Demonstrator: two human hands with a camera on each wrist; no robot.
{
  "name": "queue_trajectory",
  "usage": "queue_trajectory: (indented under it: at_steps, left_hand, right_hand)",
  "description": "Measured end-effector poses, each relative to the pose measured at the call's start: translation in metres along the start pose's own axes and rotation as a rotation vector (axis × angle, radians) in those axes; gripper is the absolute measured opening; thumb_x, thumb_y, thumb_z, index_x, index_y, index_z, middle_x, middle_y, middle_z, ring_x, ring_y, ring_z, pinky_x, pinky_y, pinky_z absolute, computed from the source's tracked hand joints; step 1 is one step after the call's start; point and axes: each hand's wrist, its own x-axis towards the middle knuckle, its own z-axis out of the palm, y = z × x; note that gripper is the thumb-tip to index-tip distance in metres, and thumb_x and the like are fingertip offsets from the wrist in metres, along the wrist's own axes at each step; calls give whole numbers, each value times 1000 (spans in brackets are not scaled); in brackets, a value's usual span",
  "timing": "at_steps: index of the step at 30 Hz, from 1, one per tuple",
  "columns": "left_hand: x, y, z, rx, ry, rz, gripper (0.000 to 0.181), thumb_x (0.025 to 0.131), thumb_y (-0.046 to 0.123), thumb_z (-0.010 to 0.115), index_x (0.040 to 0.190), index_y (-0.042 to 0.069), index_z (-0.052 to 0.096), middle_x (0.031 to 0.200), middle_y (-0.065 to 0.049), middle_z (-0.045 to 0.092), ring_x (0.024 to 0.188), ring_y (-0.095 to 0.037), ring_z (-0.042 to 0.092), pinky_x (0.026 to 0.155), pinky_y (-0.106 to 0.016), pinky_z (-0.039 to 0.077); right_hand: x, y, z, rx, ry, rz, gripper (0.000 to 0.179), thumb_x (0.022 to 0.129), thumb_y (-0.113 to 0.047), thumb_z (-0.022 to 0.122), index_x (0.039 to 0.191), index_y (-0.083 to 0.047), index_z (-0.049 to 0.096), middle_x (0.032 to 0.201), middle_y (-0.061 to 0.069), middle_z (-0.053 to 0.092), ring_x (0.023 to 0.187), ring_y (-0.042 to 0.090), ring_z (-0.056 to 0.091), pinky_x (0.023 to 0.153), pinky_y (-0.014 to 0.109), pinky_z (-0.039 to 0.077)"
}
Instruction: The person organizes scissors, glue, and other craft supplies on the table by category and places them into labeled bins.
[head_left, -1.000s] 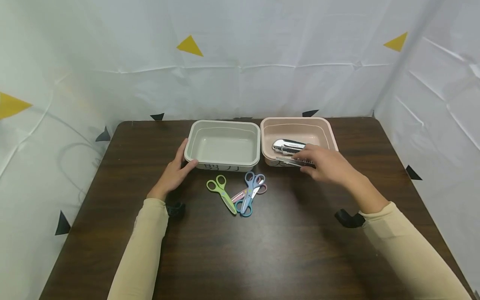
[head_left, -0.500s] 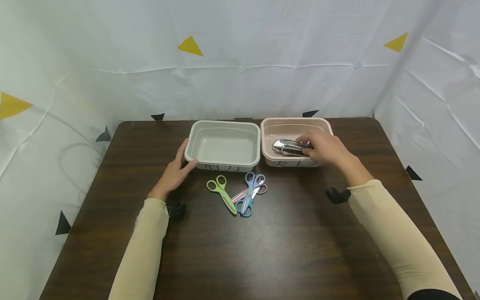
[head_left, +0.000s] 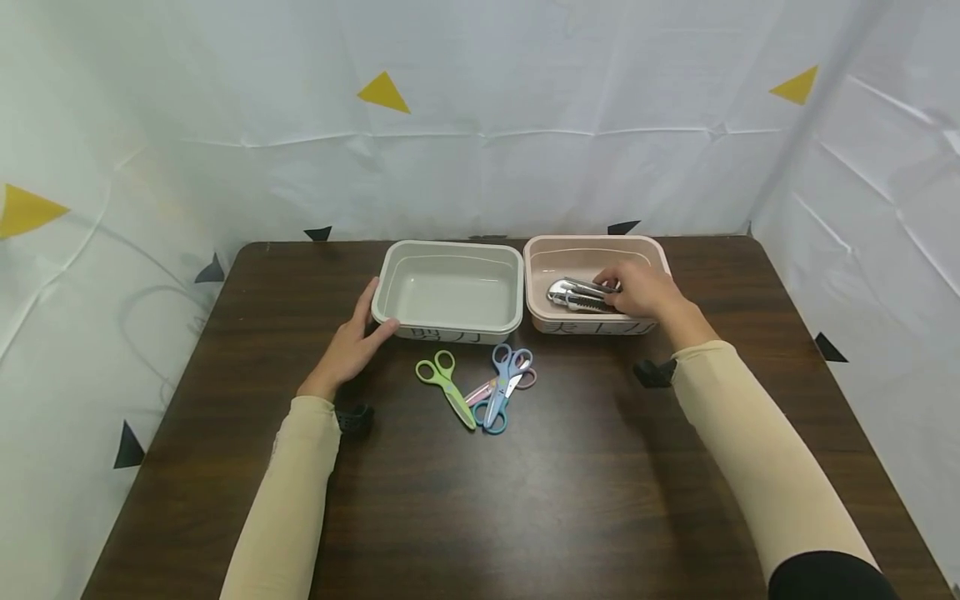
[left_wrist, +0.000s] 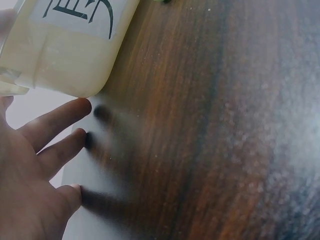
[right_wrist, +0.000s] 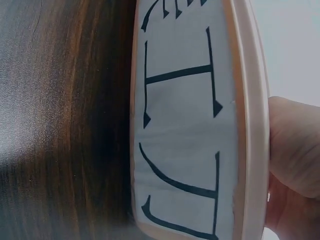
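In the head view my right hand (head_left: pixel 639 290) reaches into the pink bin (head_left: pixel 594 323), its fingers pinching a slim metal utility knife (head_left: pixel 591 287). That knife lies over other utility knives (head_left: pixel 579 302) on the bin's floor. From the right wrist the fingers are mostly hidden behind the bin's labelled wall (right_wrist: pixel 187 120). My left hand (head_left: pixel 348 346) rests at the left front corner of the grey-green bin (head_left: pixel 456 327), thumb on the front rim and fingers along the side. The left wrist view shows its lower fingers extended below the bin (left_wrist: pixel 75 65).
Green scissors (head_left: pixel 446 387) lie in front of the grey-green bin. Beside them blue scissors (head_left: pixel 497 390) cross over pink scissors (head_left: pixel 480 392) and a teal-handled pair (head_left: pixel 495 425). Both bins stand side by side near the back edge of the dark wooden table (head_left: pixel 480 517), before a white sheet.
My right hand has moved left and forward from over the pink bin's front rim, lowering the metal utility knife inside among the others. The left hand has stayed at the grey-green bin.
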Motion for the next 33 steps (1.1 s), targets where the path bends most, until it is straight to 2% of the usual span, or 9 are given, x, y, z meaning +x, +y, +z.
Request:
queue_trajectory:
  at_steps: [5, 9, 15, 21, 33]
  left_hand:
    - [0, 0, 0, 7, 7, 5, 81, 93, 63, 52, 155, 49, 1, 160, -1, 26, 141, -38, 30, 103, -71, 23]
    - [0, 0, -1, 8, 2, 8, 81, 93, 63, 52, 154, 50, 0, 160, -1, 25, 141, -39, 30, 103, -71, 23]
    - [0, 0, -1, 7, 3, 13, 82, 94, 61, 53, 156, 46, 1, 160, -1, 25, 141, -39, 30, 103, -71, 23]
    - [1, -1, -1, 7, -1, 10, 82, 93, 62, 52, 155, 47, 1, 160, 0, 24, 141, -40, 29, 103, -71, 22]
    - [4, -2, -2, 6, -4, 2, 82, 93, 63, 53, 154, 51, -1, 161, -2, 23, 141, -40, 30, 103, -71, 23]
  right_hand:
    - [4, 0, 1, -13, -25, 26, 30, 87, -8, 65, 116, -10, 73, 97, 8, 65, 85, 26, 57, 72, 46, 45]
    - [6, -1, 2, -16, -44, 35, 29, 88, -9, 64, 116, -10, 73, 96, 8, 64, 83, 26, 55, 71, 44, 44]
    - [6, 0, 2, 12, -49, 14, 30, 88, -7, 64, 117, -5, 71, 98, 11, 65, 86, 27, 57, 76, 46, 45]
    - [3, 1, 1, 75, -61, -8, 31, 86, -6, 67, 116, 2, 69, 103, 19, 68, 92, 32, 60, 85, 50, 45]
    - [1, 1, 0, 118, -65, 19, 33, 90, -8, 66, 120, 6, 66, 112, 24, 66, 98, 35, 60, 88, 52, 44]
